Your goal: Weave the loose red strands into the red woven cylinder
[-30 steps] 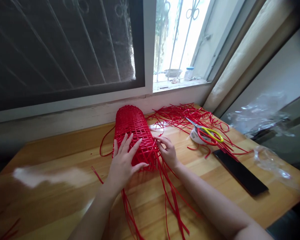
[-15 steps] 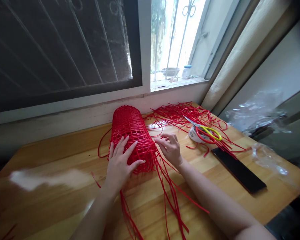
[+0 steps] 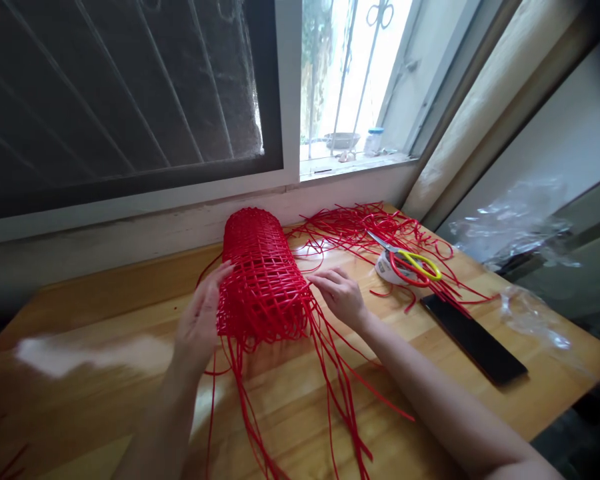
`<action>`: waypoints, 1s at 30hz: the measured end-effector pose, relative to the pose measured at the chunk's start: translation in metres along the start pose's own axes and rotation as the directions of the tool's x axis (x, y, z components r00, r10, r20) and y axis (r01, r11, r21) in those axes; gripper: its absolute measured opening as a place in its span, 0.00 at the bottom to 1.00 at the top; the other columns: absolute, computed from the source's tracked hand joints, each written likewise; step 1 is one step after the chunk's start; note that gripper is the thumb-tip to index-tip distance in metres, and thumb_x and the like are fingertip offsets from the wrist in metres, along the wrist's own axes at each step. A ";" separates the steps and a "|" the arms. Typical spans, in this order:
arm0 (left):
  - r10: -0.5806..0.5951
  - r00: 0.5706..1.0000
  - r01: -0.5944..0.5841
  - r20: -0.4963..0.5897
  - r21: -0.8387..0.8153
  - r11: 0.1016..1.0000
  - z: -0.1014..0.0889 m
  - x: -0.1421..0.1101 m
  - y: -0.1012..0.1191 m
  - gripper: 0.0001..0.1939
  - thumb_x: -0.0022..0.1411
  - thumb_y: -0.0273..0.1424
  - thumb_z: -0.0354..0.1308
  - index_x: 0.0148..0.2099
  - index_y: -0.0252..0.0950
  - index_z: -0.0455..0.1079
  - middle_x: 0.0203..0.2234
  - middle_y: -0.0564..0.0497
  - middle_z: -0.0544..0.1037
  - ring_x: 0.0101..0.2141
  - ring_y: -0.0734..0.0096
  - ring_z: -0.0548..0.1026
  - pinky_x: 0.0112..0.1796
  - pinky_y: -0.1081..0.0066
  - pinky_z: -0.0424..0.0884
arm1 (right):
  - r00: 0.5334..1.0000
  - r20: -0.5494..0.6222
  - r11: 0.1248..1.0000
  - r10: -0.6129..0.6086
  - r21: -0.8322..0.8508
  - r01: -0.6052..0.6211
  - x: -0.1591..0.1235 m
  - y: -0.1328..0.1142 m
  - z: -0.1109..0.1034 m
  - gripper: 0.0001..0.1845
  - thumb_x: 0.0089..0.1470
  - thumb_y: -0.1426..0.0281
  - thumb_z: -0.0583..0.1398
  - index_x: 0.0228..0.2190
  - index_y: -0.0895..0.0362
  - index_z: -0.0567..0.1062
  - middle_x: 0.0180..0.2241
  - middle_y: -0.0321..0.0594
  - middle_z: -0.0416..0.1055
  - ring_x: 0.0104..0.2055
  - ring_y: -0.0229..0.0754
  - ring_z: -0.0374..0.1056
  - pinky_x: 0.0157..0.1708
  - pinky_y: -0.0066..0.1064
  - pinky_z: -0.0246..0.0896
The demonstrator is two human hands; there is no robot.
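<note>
A red woven basket (image 3: 263,273), shaped like a tube, lies on its side on the wooden table, its near end trailing long loose strands (image 3: 345,393). Along its left side is my left hand (image 3: 203,317), blurred, fingers extended and close to the weave; whether they touch it I cannot tell. At the basket's right edge my right hand (image 3: 340,293) pinches a thin red strand between thumb and forefinger, the other fingers curled.
A pile of red strands (image 3: 350,220) lies at the back right. Scissors (image 3: 415,265) with red and yellow handles rest on a white roll (image 3: 387,269). Nearby are a black flat object (image 3: 475,340) and clear plastic (image 3: 535,317). Behind the wooden table (image 3: 105,300) is a window.
My left hand has lifted off the basket's top and moved left to its side. My right hand stays pinched at the right edge. The view has shifted slightly.
</note>
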State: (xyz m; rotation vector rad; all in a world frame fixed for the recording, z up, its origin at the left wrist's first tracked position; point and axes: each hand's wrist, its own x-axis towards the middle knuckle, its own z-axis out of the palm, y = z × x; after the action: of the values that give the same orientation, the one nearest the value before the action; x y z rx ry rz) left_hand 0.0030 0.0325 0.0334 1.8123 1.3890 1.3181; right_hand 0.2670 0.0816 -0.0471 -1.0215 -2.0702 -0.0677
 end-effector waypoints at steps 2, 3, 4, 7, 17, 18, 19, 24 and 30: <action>-0.014 0.999 0.013 -0.049 -0.022 1.000 -0.019 0.003 -0.002 0.17 0.65 0.36 0.44 0.54 0.42 0.64 0.57 0.51 0.65 0.58 0.65 0.60 0.59 0.60 0.52 | 0.998 -0.041 0.999 0.039 0.019 -0.039 -0.001 -0.002 0.004 0.16 0.57 0.76 0.52 0.45 0.53 0.73 0.38 0.40 0.74 0.39 0.42 0.65 0.41 0.35 0.64; -0.013 1.000 0.013 -0.025 -0.013 1.000 -0.028 0.004 -0.004 0.17 0.63 0.35 0.48 0.54 0.43 0.63 0.57 0.51 0.65 0.59 0.64 0.59 0.60 0.59 0.52 | 0.997 -0.054 0.998 0.052 0.032 -0.051 -0.002 -0.003 0.007 0.17 0.57 0.76 0.52 0.46 0.53 0.72 0.40 0.40 0.74 0.40 0.42 0.65 0.42 0.35 0.64; 0.001 0.999 -0.002 0.038 0.015 1.000 -0.036 0.005 -0.007 0.19 0.61 0.36 0.51 0.55 0.43 0.62 0.58 0.51 0.64 0.59 0.62 0.58 0.60 0.57 0.51 | 0.997 -0.057 0.997 0.060 0.046 -0.058 -0.002 -0.004 0.008 0.17 0.57 0.77 0.52 0.46 0.53 0.72 0.41 0.40 0.73 0.41 0.42 0.65 0.43 0.35 0.64; 0.022 0.949 -0.089 0.314 0.202 0.975 -0.051 0.005 -0.016 0.30 0.57 0.37 0.56 0.61 0.47 0.54 0.61 0.49 0.58 0.61 0.57 0.52 0.58 0.52 0.51 | 0.995 -0.065 0.995 0.075 0.066 -0.071 -0.003 -0.006 0.013 0.20 0.56 0.78 0.51 0.48 0.53 0.70 0.44 0.40 0.72 0.44 0.42 0.65 0.45 0.36 0.63; -0.100 0.907 -0.050 0.409 0.340 0.939 -0.073 0.009 -0.057 0.27 0.59 0.33 0.45 0.61 0.42 0.54 0.61 0.48 0.58 0.60 0.57 0.56 0.57 0.52 0.54 | 0.985 -0.080 0.986 0.156 0.072 -0.150 -0.012 0.001 0.020 0.24 0.56 0.79 0.49 0.52 0.50 0.66 0.48 0.41 0.68 0.49 0.43 0.64 0.48 0.39 0.63; -0.120 0.912 -0.022 0.393 0.339 0.940 -0.075 0.009 -0.061 0.26 0.59 0.33 0.45 0.61 0.42 0.54 0.61 0.47 0.59 0.60 0.57 0.57 0.57 0.52 0.55 | 0.984 -0.079 0.985 0.159 0.079 -0.153 -0.013 0.002 0.020 0.25 0.55 0.79 0.49 0.52 0.50 0.66 0.49 0.41 0.68 0.49 0.43 0.63 0.49 0.40 0.63; -0.139 0.912 -0.002 0.387 0.342 0.940 -0.076 0.009 -0.063 0.26 0.60 0.34 0.45 0.61 0.42 0.53 0.60 0.47 0.59 0.59 0.58 0.58 0.56 0.52 0.56 | 0.984 -0.081 0.984 0.161 0.084 -0.154 -0.013 0.002 0.020 0.25 0.55 0.79 0.48 0.52 0.49 0.65 0.49 0.41 0.68 0.49 0.43 0.63 0.49 0.40 0.63; -0.168 0.930 0.027 0.326 0.394 0.919 -0.071 0.008 -0.061 0.27 0.60 0.39 0.46 0.61 0.40 0.54 0.59 0.45 0.62 0.58 0.58 0.60 0.56 0.53 0.58 | 0.979 -0.113 0.983 0.167 0.092 -0.157 -0.012 0.002 0.020 0.25 0.56 0.78 0.48 0.53 0.50 0.64 0.49 0.43 0.67 0.51 0.44 0.62 0.50 0.42 0.61; -0.031 0.992 -0.016 0.118 0.377 0.926 -0.054 0.013 -0.042 0.22 0.59 0.37 0.50 0.55 0.39 0.61 0.55 0.44 0.66 0.55 0.58 0.64 0.54 0.52 0.61 | 0.975 -0.172 0.989 0.142 0.057 -0.134 -0.008 -0.005 0.017 0.22 0.57 0.77 0.51 0.51 0.49 0.67 0.48 0.45 0.66 0.47 0.44 0.64 0.47 0.40 0.63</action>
State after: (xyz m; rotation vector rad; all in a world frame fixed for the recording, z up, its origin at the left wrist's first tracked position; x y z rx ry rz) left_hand -0.0639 0.0503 0.0259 2.0905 1.6666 0.9603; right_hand 0.2552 0.0797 -0.0628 -1.0888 -1.8297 -0.0378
